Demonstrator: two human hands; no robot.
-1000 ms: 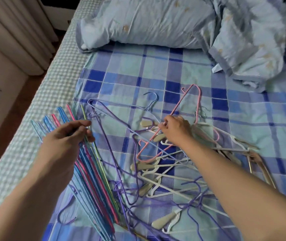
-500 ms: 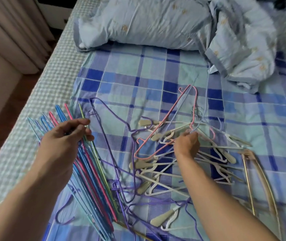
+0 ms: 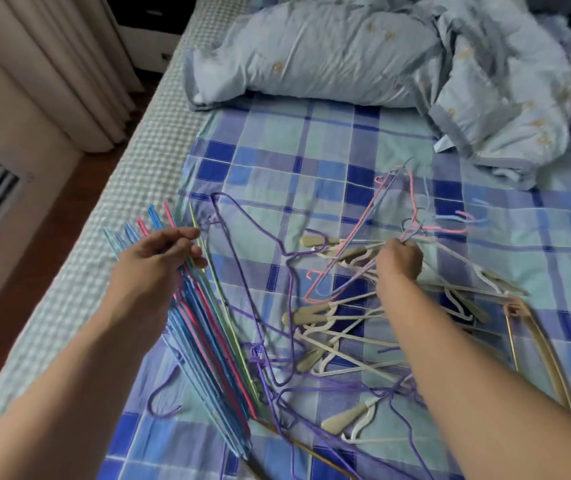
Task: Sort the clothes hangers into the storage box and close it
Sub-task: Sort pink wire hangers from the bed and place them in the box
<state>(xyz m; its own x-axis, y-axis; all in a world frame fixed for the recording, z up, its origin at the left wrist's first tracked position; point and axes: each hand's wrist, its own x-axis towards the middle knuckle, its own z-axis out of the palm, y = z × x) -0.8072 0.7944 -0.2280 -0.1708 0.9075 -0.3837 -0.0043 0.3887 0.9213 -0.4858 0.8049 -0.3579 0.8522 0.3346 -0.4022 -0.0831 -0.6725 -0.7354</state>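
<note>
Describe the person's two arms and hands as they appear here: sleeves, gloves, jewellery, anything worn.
Both forearms are bare right to the frame's edge; no sleeve shows. The left hand and right hand wear no gloves. No watch, bracelet or ring is visible on the parts in view.

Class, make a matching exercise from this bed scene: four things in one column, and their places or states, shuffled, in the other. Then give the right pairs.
1 left hand
2 right hand
3 gold hanger
4 quilt

a bunched at the bed's far end
b pinching hooks of pink and blue hangers
c on the bundle of coloured hangers
d lying at the pile's right edge

Pairs: 1c, 2b, 3d, 4a
</note>
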